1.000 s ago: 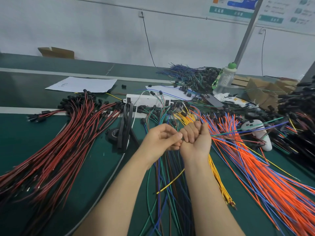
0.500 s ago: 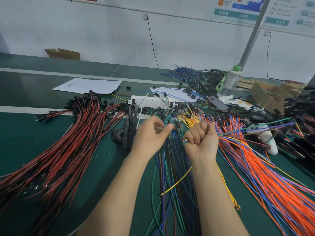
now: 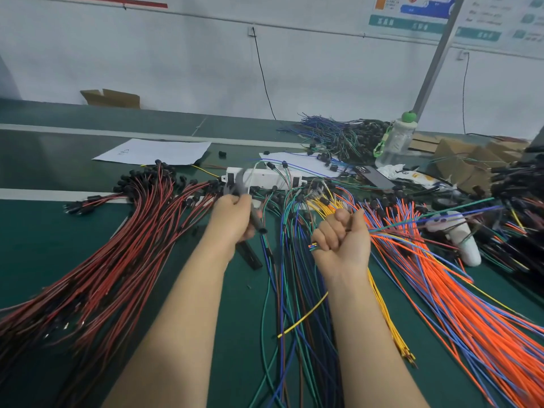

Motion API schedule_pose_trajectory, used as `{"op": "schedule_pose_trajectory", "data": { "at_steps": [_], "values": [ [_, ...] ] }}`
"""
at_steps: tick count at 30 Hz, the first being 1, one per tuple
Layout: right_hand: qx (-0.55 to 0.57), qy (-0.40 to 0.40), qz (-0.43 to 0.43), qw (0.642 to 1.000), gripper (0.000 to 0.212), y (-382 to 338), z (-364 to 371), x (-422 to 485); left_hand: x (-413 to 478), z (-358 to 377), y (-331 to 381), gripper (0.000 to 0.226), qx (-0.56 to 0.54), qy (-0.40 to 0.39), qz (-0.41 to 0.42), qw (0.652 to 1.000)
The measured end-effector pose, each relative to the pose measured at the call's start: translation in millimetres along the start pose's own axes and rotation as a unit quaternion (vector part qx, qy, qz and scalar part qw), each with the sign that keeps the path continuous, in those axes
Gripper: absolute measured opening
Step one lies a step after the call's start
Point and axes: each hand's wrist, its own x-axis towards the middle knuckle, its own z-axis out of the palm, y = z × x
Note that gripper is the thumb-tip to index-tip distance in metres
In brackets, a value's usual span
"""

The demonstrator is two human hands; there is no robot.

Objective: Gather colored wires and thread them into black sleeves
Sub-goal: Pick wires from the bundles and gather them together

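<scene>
Green matting covers the bench (image 3: 44,231), red and black wires (image 3: 117,245) fanned on its left; just right of them the left hand (image 3: 232,222) curls its fingers round a black sleeve (image 3: 258,223), blurred and lifted off the mat, probably to offer its open end. Further right, the right hand (image 3: 341,242) is a tight fist round a small bunch of colored wires (image 3: 313,246), blue, green and orange, cut ends poking towards the sleeve, likely held short so they enter together; loose orange and blue wires (image 3: 441,290) spread beyond
</scene>
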Motion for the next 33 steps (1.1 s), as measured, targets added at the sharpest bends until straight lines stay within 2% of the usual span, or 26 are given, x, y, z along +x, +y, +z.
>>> {"op": "schedule_pose_trajectory", "data": {
  "at_steps": [1, 3, 6, 9, 11, 13, 15, 19, 22, 26, 28, 33],
  "values": [
    [-0.022, -0.001, 0.002, 1.000, 0.061, 2, 1, 0, -5, 7, 0, 0.026, -0.081, -0.019, 0.005, 0.997],
    [-0.094, -0.002, 0.008, 0.996, 0.055, 7, 2, 1, -14, 24, -3, 0.024, -0.165, -0.042, 0.032, 0.985],
    [-0.247, 0.003, 0.018, 0.969, 0.045, 11, 4, 0, -22, 42, -11, 0.010, -0.180, -0.019, 0.072, 0.981],
    [-0.357, -0.003, 0.011, 0.934, 0.022, 15, 4, -1, -25, 48, -17, 0.010, -0.194, 0.005, 0.102, 0.976],
    [-0.358, -0.009, 0.001, 0.934, 0.014, 17, 3, 0, -28, 48, -20, 0.016, -0.250, -0.026, 0.093, 0.964],
    [-0.357, 0.001, 0.005, 0.934, 0.013, 16, 1, 1, -32, 45, -23, 0.015, -0.294, -0.098, 0.080, 0.947],
    [-0.365, 0.011, 0.026, 0.931, 0.017, 14, -1, 1, -33, 43, -28, 0.018, -0.284, -0.150, 0.081, 0.944],
    [-0.381, 0.000, 0.027, 0.924, 0.018, 13, -3, 0, -32, 39, -31, 0.009, -0.221, -0.090, 0.099, 0.966],
    [-0.383, -0.040, 0.004, 0.923, 0.008, 14, -2, 1, -30, 36, -31, 0.008, -0.245, -0.043, 0.100, 0.963],
    [-0.417, -0.047, -0.027, 0.907, 0.012, 18, -2, 1, -29, 37, -32, 0.012, -0.286, -0.003, 0.070, 0.956],
    [-0.431, -0.043, -0.043, 0.900, 0.017, 19, -2, 1, -31, 42, -34, 0.013, -0.316, -0.005, 0.041, 0.948],
    [-0.424, -0.030, -0.050, 0.904, 0.022, 15, -1, -2, -35, 52, -32, 0.007, -0.373, -0.087, -0.026, 0.923]
  ]
}}
